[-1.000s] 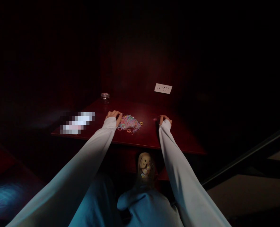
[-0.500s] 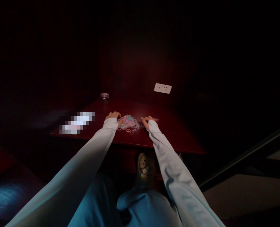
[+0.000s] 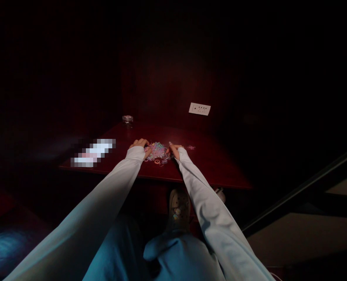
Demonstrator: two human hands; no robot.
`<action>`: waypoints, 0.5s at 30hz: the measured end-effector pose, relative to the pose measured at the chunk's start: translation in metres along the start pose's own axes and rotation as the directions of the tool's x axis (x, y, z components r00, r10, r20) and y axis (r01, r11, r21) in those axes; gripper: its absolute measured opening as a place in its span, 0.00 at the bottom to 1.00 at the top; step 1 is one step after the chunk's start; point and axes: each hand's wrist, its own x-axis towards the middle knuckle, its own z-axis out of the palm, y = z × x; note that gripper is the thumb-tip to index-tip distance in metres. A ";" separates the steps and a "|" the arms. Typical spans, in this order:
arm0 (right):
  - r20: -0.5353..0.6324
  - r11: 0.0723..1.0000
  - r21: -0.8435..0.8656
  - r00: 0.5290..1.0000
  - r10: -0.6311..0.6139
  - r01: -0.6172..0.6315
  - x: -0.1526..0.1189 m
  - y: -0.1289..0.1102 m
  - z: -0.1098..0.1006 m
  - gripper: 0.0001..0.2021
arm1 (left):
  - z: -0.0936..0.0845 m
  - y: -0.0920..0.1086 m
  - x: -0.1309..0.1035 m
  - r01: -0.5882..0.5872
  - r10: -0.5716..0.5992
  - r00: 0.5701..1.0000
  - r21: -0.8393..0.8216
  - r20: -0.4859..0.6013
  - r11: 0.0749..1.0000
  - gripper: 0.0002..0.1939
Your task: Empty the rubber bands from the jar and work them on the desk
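A loose heap of small, multicoloured elastic bands (image 3: pixel 158 151) lies on the dark red table (image 3: pixel 214 168). My left hand (image 3: pixel 140 145) rests at the heap's left edge, its curved fingers and thumb apart around that side. At the right edge is my right hand (image 3: pixel 174 150), its fingers reaching to the bands and spread apart; the fingertips against the heap are hard to make out. Just beyond my right wrist sits a small separate bunch of pink bands (image 3: pixel 191 147). One orange-pink band (image 3: pixel 157 161) lies at the near edge of the heap.
A small clear lidded jar (image 3: pixel 127 120) stands at the table's back left. A bright pixelated patch (image 3: pixel 94 153) covers something on the left side. On the wall behind is a white socket plate (image 3: pixel 199 109). A clog (image 3: pixel 179 210) shows beneath the table's front edge.
My right hand has moved left, away from the small pink bunch and up to the heap's right edge. My left hand stays at the heap. The view has shifted slightly.
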 end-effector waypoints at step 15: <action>-0.128 0.943 -0.329 0.987 -0.093 0.046 0.003 -0.005 0.034 0.23 | -0.003 0.010 0.000 -0.302 0.318 0.941 -0.129 0.121 0.944 0.17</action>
